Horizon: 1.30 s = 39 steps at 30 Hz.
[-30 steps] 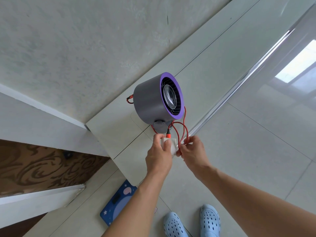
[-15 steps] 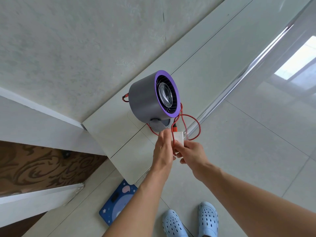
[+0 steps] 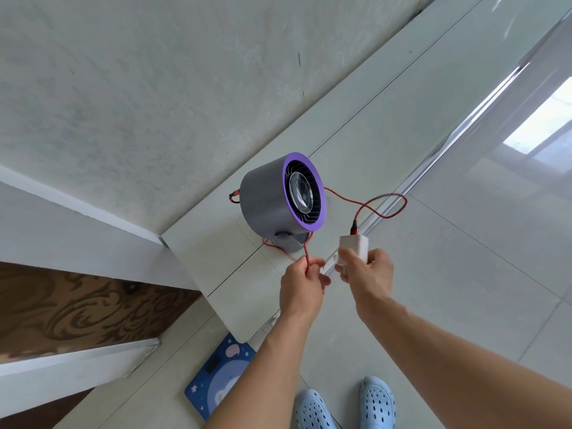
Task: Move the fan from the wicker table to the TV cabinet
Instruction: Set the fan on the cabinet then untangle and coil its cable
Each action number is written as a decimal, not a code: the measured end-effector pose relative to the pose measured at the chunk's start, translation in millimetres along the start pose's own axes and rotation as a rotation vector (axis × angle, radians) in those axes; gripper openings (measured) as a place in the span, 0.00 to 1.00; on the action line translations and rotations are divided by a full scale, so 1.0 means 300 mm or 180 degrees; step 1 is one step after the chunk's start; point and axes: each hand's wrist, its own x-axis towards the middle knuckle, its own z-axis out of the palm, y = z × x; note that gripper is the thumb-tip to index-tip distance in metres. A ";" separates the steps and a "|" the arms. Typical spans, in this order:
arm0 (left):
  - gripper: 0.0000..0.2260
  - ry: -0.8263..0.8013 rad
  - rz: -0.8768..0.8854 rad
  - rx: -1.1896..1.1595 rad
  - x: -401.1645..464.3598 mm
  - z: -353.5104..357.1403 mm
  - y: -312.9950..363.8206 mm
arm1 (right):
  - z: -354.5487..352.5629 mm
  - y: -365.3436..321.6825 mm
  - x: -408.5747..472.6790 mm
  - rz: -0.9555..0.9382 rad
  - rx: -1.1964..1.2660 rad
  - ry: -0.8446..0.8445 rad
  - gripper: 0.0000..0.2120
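A grey round fan (image 3: 266, 196) with a purple front ring stands on the pale TV cabinet top (image 3: 356, 140), near its left end. A red cable (image 3: 380, 209) runs from the fan and loops out to the right over the cabinet edge. My left hand (image 3: 301, 284) pinches the red cable just in front of the fan's foot. My right hand (image 3: 368, 274) holds a white power adapter (image 3: 354, 247), with the cable's red plug in its top.
A pale textured wall rises behind the cabinet. Glossy floor tiles (image 3: 464, 258) spread to the right. A blue bathroom scale (image 3: 219, 376) lies on the floor below the cabinet's end, next to my light blue clogs (image 3: 343, 404). A brown patterned surface (image 3: 62, 305) lies at the left.
My hands have drawn apart: the right hand took the white adapter to the right, and the bunched cable opened into a wide loop. The fan stayed in place.
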 end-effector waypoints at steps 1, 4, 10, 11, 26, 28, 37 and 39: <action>0.10 -0.0009 -0.0032 0.0225 -0.007 -0.009 -0.002 | -0.010 -0.018 0.008 0.0012 0.0089 0.0080 0.13; 0.09 -0.0139 -0.0112 0.0857 -0.024 -0.039 -0.009 | -0.052 -0.088 0.027 -0.0037 0.0238 0.0136 0.14; 0.10 0.0481 0.0397 0.0360 -0.049 -0.055 0.129 | -0.112 -0.221 0.050 -0.0270 0.0325 0.0059 0.14; 0.08 0.0319 0.0366 0.0046 -0.050 -0.055 0.178 | -0.112 -0.242 0.053 -0.0306 0.0358 0.0038 0.15; 0.08 -0.0601 -0.0231 -0.2048 0.214 -0.157 0.712 | -0.007 -0.615 0.034 -0.0528 0.0465 -0.0887 0.10; 0.03 -0.0385 -0.0199 -0.2160 0.259 -0.227 0.760 | 0.028 -0.678 0.032 -0.0601 0.0263 -0.1026 0.09; 0.10 0.0415 -0.0633 -0.2977 0.442 -0.573 0.839 | 0.180 -0.815 0.025 -0.0611 -0.0177 -0.1150 0.10; 0.08 0.0533 -0.0726 -0.3092 0.465 -0.646 0.809 | 0.190 -0.826 0.034 -0.0576 -0.0255 -0.1066 0.11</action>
